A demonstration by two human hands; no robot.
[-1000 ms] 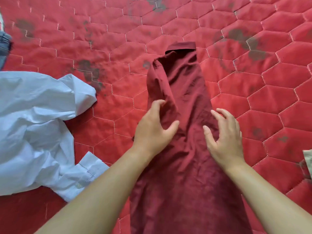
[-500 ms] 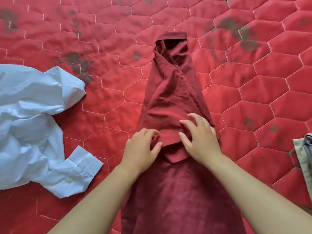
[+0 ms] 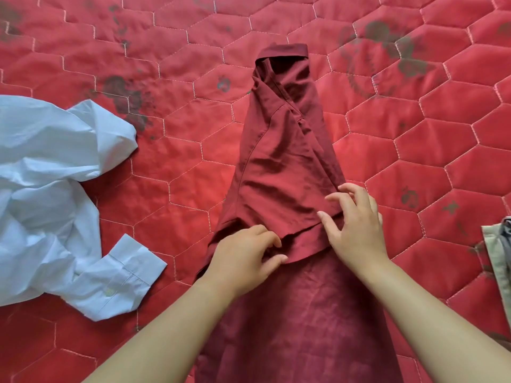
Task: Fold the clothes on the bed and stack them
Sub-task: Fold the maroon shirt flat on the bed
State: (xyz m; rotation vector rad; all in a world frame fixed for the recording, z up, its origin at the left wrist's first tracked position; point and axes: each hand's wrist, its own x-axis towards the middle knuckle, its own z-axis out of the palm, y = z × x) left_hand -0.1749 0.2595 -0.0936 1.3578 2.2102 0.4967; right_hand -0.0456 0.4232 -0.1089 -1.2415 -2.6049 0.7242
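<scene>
Two bare forearms come in from the bottom edge of my head view and meet over a maroon shirt (image 3: 282,167). It lies lengthwise down the middle of the red quilted bedcover (image 3: 414,150), its wide lower part nearest me and running out of the frame at the bottom. My left hand (image 3: 243,255) has its fingers curled and its thumb drawn in, pinching the loose lower edge of a folded-over flap of the shirt. My right hand (image 3: 356,225) lies relaxed on the cloth just beside it, fingers spread, the fingertips touching the flap's right edge. Beyond the hands the shirt narrows: both sides are folded inward and cross one over the other, creased and slightly puffed, with a stitched seam curving down the left panel, and the collar band (image 3: 287,49) sits at the far tip. To the left, apart from the maroon cloth, a crumpled light blue shirt (image 3: 55,189) sprawls past the frame's left edge, one buttoned cuff (image 3: 132,269) pointing toward my left arm. At the right edge I see a sliver of beige cloth (image 3: 497,252), too cut off to name. Bare cover shows on both sides of the maroon shirt and beyond the collar, marked with dark grey blotches.
</scene>
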